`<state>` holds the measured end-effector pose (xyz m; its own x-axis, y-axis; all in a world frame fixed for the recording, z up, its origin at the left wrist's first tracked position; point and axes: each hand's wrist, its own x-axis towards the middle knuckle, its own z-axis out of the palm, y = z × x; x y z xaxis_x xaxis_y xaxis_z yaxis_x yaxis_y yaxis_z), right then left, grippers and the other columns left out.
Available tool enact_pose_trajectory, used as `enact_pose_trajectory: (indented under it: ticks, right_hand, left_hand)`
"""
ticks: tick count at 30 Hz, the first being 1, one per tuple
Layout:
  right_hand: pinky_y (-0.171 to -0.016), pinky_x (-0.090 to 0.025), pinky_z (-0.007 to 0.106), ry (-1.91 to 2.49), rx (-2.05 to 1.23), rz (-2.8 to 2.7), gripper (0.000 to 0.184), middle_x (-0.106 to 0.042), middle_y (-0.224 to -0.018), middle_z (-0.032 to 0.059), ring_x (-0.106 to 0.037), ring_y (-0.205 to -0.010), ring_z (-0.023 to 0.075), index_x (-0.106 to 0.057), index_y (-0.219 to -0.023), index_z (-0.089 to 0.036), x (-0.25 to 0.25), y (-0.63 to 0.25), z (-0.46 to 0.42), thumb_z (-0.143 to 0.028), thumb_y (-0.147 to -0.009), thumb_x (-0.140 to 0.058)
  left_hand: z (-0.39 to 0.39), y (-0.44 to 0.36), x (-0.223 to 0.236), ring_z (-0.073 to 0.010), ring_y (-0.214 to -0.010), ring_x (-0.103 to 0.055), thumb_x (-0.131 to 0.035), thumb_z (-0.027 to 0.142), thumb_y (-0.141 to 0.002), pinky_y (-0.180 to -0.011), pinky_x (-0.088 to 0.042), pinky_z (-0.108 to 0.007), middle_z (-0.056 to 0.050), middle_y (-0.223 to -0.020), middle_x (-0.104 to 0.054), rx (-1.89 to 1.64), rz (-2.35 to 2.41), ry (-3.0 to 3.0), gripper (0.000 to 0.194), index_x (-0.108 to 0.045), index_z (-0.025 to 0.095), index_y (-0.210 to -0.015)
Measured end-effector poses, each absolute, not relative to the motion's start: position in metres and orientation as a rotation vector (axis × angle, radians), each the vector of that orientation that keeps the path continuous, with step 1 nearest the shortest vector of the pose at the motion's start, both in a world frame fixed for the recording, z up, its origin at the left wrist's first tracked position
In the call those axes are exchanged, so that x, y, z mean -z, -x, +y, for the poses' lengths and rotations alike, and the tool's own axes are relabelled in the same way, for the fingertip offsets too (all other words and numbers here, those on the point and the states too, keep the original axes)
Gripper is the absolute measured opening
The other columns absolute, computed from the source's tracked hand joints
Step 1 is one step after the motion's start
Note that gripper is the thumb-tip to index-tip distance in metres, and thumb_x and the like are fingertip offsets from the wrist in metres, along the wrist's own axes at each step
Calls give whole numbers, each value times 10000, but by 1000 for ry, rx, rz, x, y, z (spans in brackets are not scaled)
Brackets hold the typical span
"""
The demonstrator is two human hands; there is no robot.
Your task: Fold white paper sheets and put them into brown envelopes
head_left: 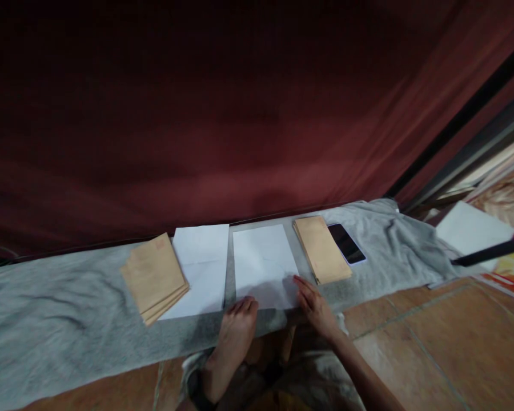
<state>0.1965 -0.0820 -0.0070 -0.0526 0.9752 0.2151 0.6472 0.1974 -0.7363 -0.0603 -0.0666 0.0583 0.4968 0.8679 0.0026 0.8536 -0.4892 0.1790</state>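
A white sheet of paper (263, 260) with faint creases lies flat in front of me. My left hand (239, 326) is closed, its curled fingers at the sheet's lower left corner; the thumb is partly hidden. On the lower right edge of the same sheet rest the stretched fingers of my right hand (314, 305). To the left is a second white sheet (203, 274), creased across, partly under a fanned stack of brown envelopes (156, 274). Another stack of brown envelopes (323, 248) lies to the right, close to my right hand.
A smartphone (346, 244) lies beside the right envelope stack. Grey cloth (81, 297) covers the long, narrow surface, rumpled at both ends. Behind it hangs a dark red curtain (240, 142). Tiled floor (432, 337) shows below; a white box-like object (473, 228) stands at the right.
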Motion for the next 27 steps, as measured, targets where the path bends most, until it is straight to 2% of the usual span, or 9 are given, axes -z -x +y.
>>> enact_pose_trajectory:
  ticks: [5,10,13,16,17,19,21,24,27]
  right_hand:
    - [-1129,-445,511,1466,-880,-1262,417,-618,-1407,86,-576,-1304,276,-633,-1331,-260,7,-221,-77,-433,-987,-473]
    - [-1099,-476,480,1373,-923,-1203,581,-476,-1543,73,-551,-1330,267,-495,-1462,-287,10,-222,-55,-353,-888,-559]
    - [-1103,-470,489,1406,-887,-1266,622,-487,-1533,88,-536,-1344,269,-444,-1494,-272,15,-208,-38,-344,-886,-553]
    - [-1103,-469,492,1489,-802,-1296,605,-533,-1487,114,-545,-1336,273,-418,-1505,-248,21,-194,-24,-401,-929,-522]
    - [-1109,-464,494,1525,-753,-1316,598,-540,-1479,120,-542,-1339,275,-416,-1503,-241,21,-190,-21,-420,-940,-511]
    - [-1120,-450,503,1591,-634,-1384,590,-546,-1464,137,-534,-1344,284,-422,-1497,-220,20,-184,-16,-441,-955,-495]
    - [-1110,-456,510,1630,-527,-1461,589,-567,-1427,162,-541,-1327,294,-424,-1494,-185,18,-181,-13,-443,-967,-478]
    - [-1054,-495,515,1647,-429,-1546,577,-621,-1325,185,-583,-1253,303,-424,-1489,-155,15,-179,-9,-426,-981,-460]
    - [-1001,-520,522,1657,-378,-1574,534,-667,-1214,183,-628,-1152,303,-457,-1460,-155,13,-177,-4,-396,-983,-462]
  left_hand:
    - [-42,81,-97,-174,-954,-726,-539,236,-953,-871,-566,-279,-25,-1019,-773,-617,1281,-2230,185,-721,238,-988]
    - [-7,86,-116,-172,-837,-722,-578,379,-924,-770,-559,-248,-5,-896,-776,-740,1222,-1968,226,-745,228,-899]
    - [22,82,-107,-181,-792,-713,-609,417,-895,-719,-562,-252,-14,-862,-765,-836,1372,-1848,253,-745,206,-931]
    - [50,78,-88,-197,-867,-713,-599,374,-903,-795,-580,-309,-48,-1031,-750,-1019,1584,-1795,341,-679,200,-1185]
    - [57,76,-80,-222,-993,-699,-627,358,-888,-863,-575,-341,-83,-1161,-717,-1105,1637,-1805,464,-598,194,-1321]
    - [65,73,-66,-289,-1287,-560,-695,352,-853,-1030,-508,-429,-175,-1427,-550,-1219,1699,-1878,779,-353,167,-1528]
    - [64,69,-53,-339,-1463,-352,-719,367,-848,-1140,-400,-503,-231,-1589,-323,-1209,1735,-1982,955,-161,159,-1595]
    - [48,63,-36,-374,-1521,-214,-670,374,-896,-1168,-341,-558,-224,-1657,-157,-1005,1769,-2150,894,-151,191,-1601]
    - [28,58,-22,-371,-1528,-194,-594,361,-948,-1167,-323,-586,-203,-1665,-167,-760,1780,-2293,783,-185,208,-1597]
